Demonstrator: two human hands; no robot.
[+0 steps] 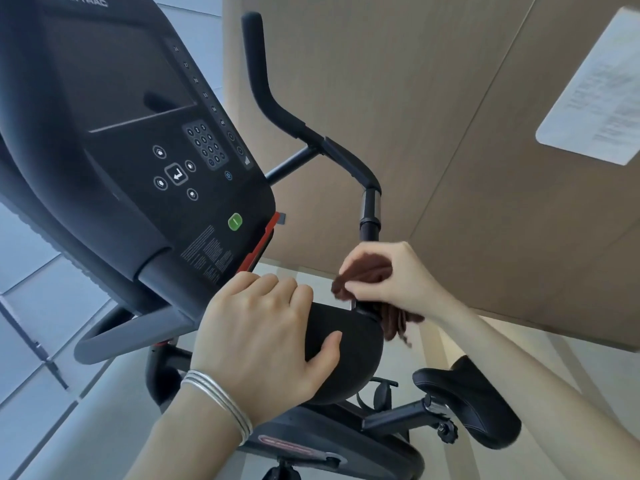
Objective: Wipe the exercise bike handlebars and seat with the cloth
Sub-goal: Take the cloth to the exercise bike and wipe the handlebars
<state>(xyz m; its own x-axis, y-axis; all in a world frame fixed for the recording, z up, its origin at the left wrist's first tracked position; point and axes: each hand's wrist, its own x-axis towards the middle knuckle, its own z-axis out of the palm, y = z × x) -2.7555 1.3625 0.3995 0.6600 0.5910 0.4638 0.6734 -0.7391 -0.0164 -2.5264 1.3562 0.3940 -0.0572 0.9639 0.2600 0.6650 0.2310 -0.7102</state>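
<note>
The exercise bike's black handlebar (277, 112) rises from the centre up to the top of the view. My right hand (391, 275) holds a brown cloth (367, 271) wrapped around the lower end of the right grip, where the bar meets a rounded black pad (353, 344). Part of the cloth hangs down below my wrist. My left hand (259, 337), with silver bangles on its wrist, grips that rounded pad from the left. The black seat (474, 400) sits lower right, apart from both hands.
The dark console (138, 140) with keypad and green button fills the upper left. A grey lower handle (114, 337) curves at the left. A tan wall panel (450, 133) with a white notice (595, 91) stands behind. The pedal and frame lie below.
</note>
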